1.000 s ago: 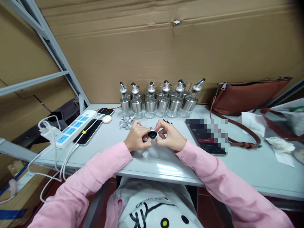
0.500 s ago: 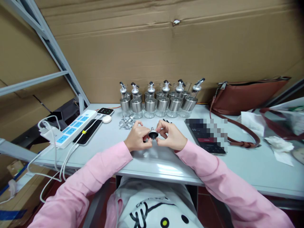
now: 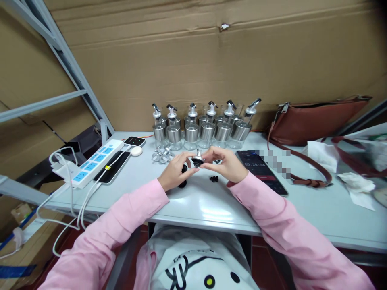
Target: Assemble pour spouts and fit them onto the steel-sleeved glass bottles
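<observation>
A bottle pourer (image 3: pixel 198 160), with a silver collar, a thin metal tube on top and a ribbed black stopper below, is held just above the table between my two hands. My left hand (image 3: pixel 177 171) pinches its left side with thumb and fingers. From the right, my right hand (image 3: pixel 226 163) grips its edge between thumb and fingertips. Round black parts (image 3: pixel 182 184) lie beneath my left hand, partly hidden. A cluster of small black pieces (image 3: pixel 214 179) rests on the table below my right hand. Several silver rings (image 3: pixel 162 154) lie beyond my left hand.
Several glass-and-steel bottles (image 3: pixel 191 133) stand in rows at the back, the front ones fitted with pourers. On the left are a power strip (image 3: pixel 96 161), a phone (image 3: pixel 112 168) and cables. A phone with a timer (image 3: pixel 261 171) and a brown bag (image 3: pixel 317 123) lie right.
Both hands have raised the pourer slightly and tipped it so its metal tube points up. My right hand has shifted right and up, exposing the small black pieces.
</observation>
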